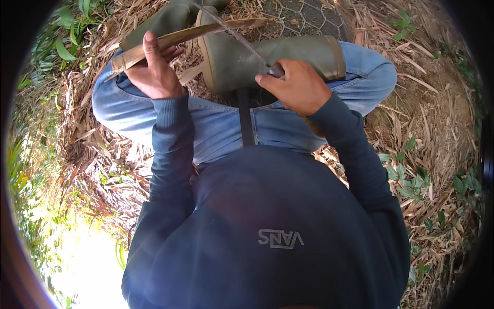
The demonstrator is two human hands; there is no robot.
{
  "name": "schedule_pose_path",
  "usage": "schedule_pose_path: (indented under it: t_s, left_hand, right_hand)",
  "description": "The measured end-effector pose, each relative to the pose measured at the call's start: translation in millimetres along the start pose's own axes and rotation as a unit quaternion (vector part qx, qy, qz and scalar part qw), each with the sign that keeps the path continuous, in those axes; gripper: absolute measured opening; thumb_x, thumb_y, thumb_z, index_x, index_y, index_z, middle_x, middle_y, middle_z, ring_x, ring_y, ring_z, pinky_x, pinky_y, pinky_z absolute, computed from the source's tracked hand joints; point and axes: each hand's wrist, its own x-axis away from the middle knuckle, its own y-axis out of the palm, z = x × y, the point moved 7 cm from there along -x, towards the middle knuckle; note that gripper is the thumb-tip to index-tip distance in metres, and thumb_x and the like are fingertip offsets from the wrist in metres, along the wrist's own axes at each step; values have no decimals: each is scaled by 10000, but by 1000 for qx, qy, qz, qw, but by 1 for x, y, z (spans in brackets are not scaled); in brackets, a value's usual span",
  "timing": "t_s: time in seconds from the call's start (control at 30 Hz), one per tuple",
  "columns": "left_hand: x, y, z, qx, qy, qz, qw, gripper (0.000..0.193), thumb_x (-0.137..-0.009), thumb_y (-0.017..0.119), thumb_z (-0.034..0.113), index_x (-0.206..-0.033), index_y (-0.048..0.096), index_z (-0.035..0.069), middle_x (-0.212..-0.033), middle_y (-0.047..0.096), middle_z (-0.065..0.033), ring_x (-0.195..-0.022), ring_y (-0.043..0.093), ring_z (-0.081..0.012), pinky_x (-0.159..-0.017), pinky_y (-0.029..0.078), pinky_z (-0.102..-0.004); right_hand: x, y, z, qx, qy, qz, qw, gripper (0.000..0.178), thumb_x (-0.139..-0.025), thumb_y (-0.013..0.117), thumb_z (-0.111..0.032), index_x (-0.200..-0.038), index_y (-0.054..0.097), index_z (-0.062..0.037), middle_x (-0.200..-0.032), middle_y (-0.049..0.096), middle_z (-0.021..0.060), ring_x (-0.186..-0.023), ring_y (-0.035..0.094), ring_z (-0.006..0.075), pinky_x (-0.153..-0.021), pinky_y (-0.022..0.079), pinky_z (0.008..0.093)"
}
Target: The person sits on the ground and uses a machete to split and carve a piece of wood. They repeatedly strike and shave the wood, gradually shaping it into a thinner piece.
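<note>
Crossing in view above the lap are a strip point(190, 33) of pale wood and a knife point(242, 40); whether the two touch where they cross is unclear. The left hand point(157, 72) grips the strip near its broad end, thumb upright against the near side and fingers bent beneath, while the narrower end reaches up and right over the boots. Closed around the knife's dark handle point(276, 70), the right hand point(298, 87) has its thumb pointing left, and the slim blade slants up and left toward the top edge. One green boot point(272, 56) lies crosswise just beyond the right hand, its tan rim toward the right knee; the other boot point(164, 23) is farther off, behind the strip. The person sits with bent knees in blue jeans point(216, 126) and a dark sweater point(288, 206), a black strap point(246, 118) running down between the thighs. Wire mesh point(303, 18) shows past the boots, dry leaves point(437, 129) cover the ground around, and green plants point(406, 180) grow at both sides.
</note>
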Motion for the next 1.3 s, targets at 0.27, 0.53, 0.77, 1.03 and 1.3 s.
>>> schedule_pose_path:
  t_s: [0.27, 0.53, 0.77, 1.03, 1.3]
  left_hand:
    - [3, -2, -1, -1, 17, -1, 1000, 494, -895, 735, 273, -1078, 479, -109, -811, 629, -176, -580, 668, -226, -483, 624, -329]
    - [2, -1, 0, 6, 25, 7, 1000, 499, -891, 740, 270, -1081, 473, -107, -804, 623, -170, -571, 662, -225, -468, 619, -327]
    - [-1, 2, 1, -4, 25, -24, 999, 475, -903, 726, 255, -1081, 476, -107, -812, 624, -181, -560, 660, -221, -459, 614, -326]
    - [-2, -2, -4, 13, 10, -6, 1000, 529, -895, 735, 245, -1172, 424, -81, -840, 625, -174, -572, 661, -223, -474, 619, -326]
    - [-4, -3, -6, 6, 21, 14, 1000, 495, -888, 743, 257, -1114, 471, -89, -817, 631, -174, -540, 653, -211, -440, 604, -306]
  right_hand:
    - [-5, -3, 13, 25, 40, 5, 999, 491, -888, 653, -430, -730, 548, 23, -521, 521, 60, -432, 565, 157, -446, 455, 324]
    - [3, 0, 11, -68, 52, -47, 995, 504, -907, 629, -449, -770, 579, 33, -537, 518, 56, -462, 571, 154, -438, 446, 310]
    - [-19, -12, 29, -31, 93, -24, 995, 546, -911, 600, -482, -721, 572, 29, -565, 548, 75, -468, 588, 175, -468, 469, 330]
    - [-25, -14, 47, -81, 140, -15, 987, 525, -904, 644, -469, -787, 566, 36, -596, 524, 44, -453, 554, 134, -424, 446, 292]
    - [29, 15, -30, -58, -15, -7, 998, 537, -882, 644, -465, -808, 627, 67, -730, 644, 219, -740, 660, 377, -691, 502, 460]
